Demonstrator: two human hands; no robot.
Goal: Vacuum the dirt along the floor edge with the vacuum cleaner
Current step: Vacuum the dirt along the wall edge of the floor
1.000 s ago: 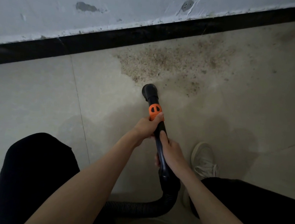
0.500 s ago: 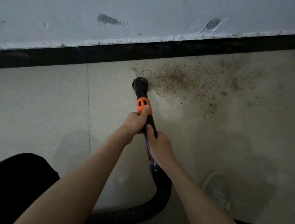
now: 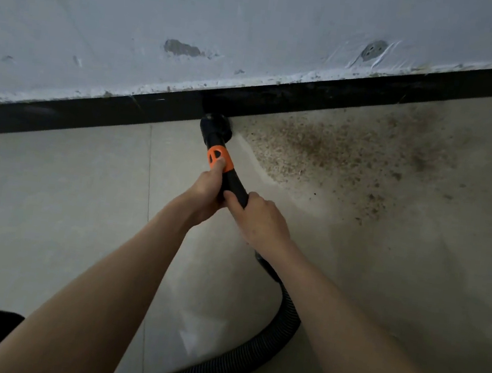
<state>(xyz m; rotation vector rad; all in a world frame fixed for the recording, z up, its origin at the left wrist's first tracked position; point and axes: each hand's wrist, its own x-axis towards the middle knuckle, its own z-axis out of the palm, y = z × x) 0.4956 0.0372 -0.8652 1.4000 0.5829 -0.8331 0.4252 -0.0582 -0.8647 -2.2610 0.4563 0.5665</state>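
Two hands on one vacuum wand [image 3: 234, 186]: left hand [image 3: 205, 193] gripping just below the orange collar [image 3: 219, 159], right hand [image 3: 261, 216] wrapped around it behind. Nozzle [image 3: 216, 127] against the black baseboard [image 3: 311, 98], beside the dirt patch [image 3: 329, 153]. Hose [image 3: 276, 329] cut off below.

Two hands [image 3: 207, 191], one vacuum wand [image 3: 216, 127], one hose [image 3: 280, 324]

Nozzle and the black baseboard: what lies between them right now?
Nothing in the head view: the nozzle sits right against the baseboard, with the dirt patch spread to its right.
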